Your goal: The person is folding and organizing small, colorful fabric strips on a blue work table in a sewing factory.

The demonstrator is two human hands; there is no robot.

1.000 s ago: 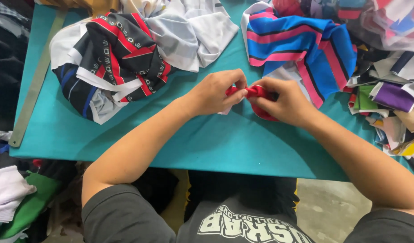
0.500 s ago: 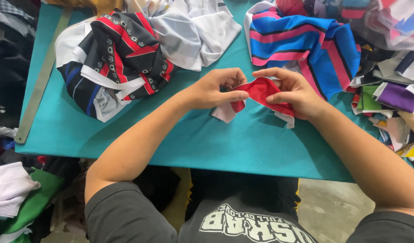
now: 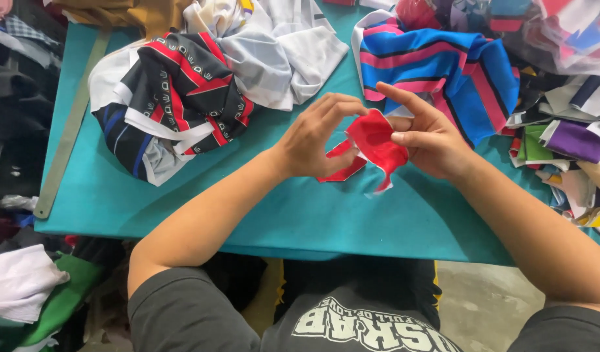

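Two hands are on one small red fabric scrap just above the teal counter, mid-scene: the left hand pinches its left edge and the right hand pinches the right with its index finger pointing out. Half a second ago it was a bunched wad, now it's spread open between them, so it looks like it's being unfolded. The black-red-white garment sits far left, the blue-pink striped one far right.

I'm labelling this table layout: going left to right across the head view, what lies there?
Metal ruler → black, red and white patterned cloth → left hand → red fabric piece → right hand → pile of mixed scraps.
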